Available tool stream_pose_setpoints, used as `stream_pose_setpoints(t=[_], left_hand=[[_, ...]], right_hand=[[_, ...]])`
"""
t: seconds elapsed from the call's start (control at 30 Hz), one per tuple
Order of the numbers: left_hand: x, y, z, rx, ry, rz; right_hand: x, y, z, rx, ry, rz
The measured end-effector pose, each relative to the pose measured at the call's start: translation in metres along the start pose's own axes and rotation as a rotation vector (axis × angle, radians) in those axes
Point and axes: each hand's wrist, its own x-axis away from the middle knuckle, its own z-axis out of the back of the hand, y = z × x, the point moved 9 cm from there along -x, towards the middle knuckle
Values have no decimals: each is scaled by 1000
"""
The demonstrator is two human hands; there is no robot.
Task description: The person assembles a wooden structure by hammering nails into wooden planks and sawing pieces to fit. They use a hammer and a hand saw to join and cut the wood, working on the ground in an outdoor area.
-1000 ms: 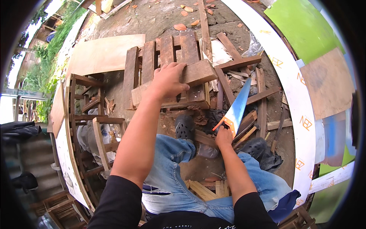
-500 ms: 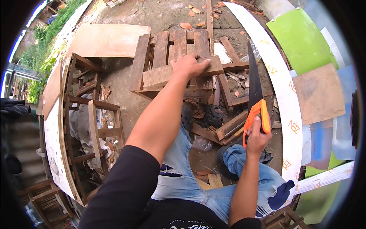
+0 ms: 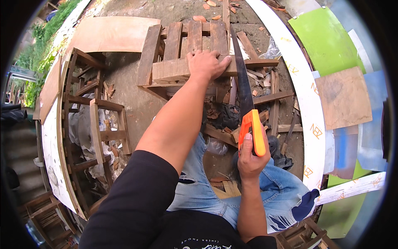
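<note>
Right hand [image 3: 250, 159] around saw handle [image 3: 253, 132]

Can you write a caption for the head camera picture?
Left hand steadies a wooden plank while right hand holds an orange-handled handsaw.

- The plank [image 3: 178, 68] under the left hand [image 3: 206, 64] is raw wood, rough-sawn and matt, pale on its face.
- The pallet [image 3: 182, 39] it rests on is the same unfinished timber, weathered and a bit darker.
- The handsaw [image 3: 244, 95] in the right hand [image 3: 250, 159]: dark, dull metal blade, not shiny at all, plus a glossy smooth orange plastic handle [image 3: 253, 130].
- Jeans [image 3: 199, 182] are faded blue denim cloth, and the sleeve [image 3: 132, 203] is matt black fabric.
- The plywood sheet [image 3: 110, 33] at the pallet's far-left corner looks smooth and pale.
- The green panel [image 3: 327, 37] looks slick and painted.
- The ground [image 3: 137, 99] is rough, dusty concrete or dirt, littered with wood scraps.
</note>
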Motion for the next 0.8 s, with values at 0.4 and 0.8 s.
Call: stream_pose_setpoints(t=[0.4, 0.8], left_hand=[[2, -1, 2, 5, 60, -6], [-2, -1, -1, -24, 33, 13]], right_hand=[[10, 0, -7, 39, -6, 20], [16, 5, -17, 30, -34, 32]])
